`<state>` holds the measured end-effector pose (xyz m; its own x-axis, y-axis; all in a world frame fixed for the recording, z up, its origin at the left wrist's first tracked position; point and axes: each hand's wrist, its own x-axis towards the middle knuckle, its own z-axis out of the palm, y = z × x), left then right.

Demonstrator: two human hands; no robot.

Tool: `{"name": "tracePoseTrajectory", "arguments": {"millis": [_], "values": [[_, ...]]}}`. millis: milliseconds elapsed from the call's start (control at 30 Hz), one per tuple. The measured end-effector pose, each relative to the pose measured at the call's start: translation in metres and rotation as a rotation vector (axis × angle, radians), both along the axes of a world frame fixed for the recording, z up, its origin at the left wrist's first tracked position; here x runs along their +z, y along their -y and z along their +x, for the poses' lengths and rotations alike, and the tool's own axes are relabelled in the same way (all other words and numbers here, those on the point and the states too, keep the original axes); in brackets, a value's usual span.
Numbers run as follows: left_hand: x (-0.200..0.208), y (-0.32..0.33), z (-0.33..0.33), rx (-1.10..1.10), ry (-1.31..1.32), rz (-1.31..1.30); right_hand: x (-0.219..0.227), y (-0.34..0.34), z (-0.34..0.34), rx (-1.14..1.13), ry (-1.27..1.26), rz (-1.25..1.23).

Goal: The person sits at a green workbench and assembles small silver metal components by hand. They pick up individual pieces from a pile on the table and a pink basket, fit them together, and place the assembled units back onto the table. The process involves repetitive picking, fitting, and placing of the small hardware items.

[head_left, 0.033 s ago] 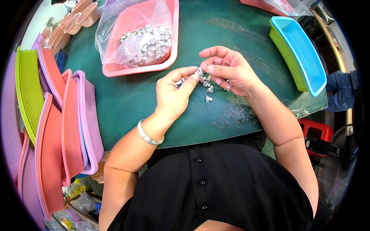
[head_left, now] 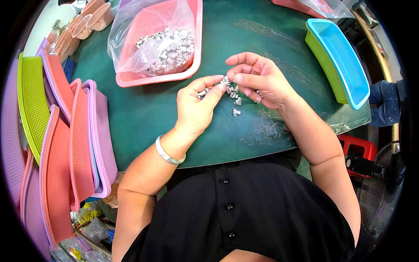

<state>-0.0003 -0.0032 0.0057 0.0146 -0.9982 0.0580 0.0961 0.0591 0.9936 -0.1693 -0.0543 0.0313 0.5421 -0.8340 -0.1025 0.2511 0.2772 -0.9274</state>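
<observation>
We sit at a green-topped bench (head_left: 144,126), its surface scratched in pale patches, in a cluttered workroom. Our left hand (head_left: 195,107) is nearly closed, pinching one small ridged metal piece (head_left: 225,81) between thumb and forefinger, with more silvery bits (head_left: 202,93) in its curl. Our right hand (head_left: 264,81) is loosely half open just beside it; we cannot tell whether its fingertips grip anything. Two loose pieces (head_left: 236,112) lie clear on the bench below; above them others crowd together, partly hidden by our fingers, too tangled to count. Ahead stands one pink basket (head_left: 152,81) heaped with similar pieces (head_left: 176,50), one clear plastic bag (head_left: 118,41) veiling some. To the right sits a blue-lined green basket (head_left: 325,65); one black fan (head_left: 376,187) stands beyond the bench. Overlapping purple, coral and lime baskets (head_left: 56,174) block the left side.
</observation>
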Motion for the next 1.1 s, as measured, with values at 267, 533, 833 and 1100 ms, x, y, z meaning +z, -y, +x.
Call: {"name": "tracePoseTrajectory", "arguments": {"millis": [267,533,833,1100], "values": [[0.001,0.004,0.003,-0.078,-0.285,0.286,-0.004,0.002,-0.001,-0.01,0.004,-0.009],[0.002,0.011,0.008,-0.257,-0.6,0.423,-0.001,0.001,0.0,-0.011,0.038,0.011],[0.005,-0.001,-0.007,-0.429,-0.349,0.597,-0.007,0.0,0.013,-0.164,0.212,0.054],[0.006,-0.004,-0.014,-0.349,-0.283,0.593,-0.014,-0.008,0.028,-0.162,0.249,-0.045]]}}
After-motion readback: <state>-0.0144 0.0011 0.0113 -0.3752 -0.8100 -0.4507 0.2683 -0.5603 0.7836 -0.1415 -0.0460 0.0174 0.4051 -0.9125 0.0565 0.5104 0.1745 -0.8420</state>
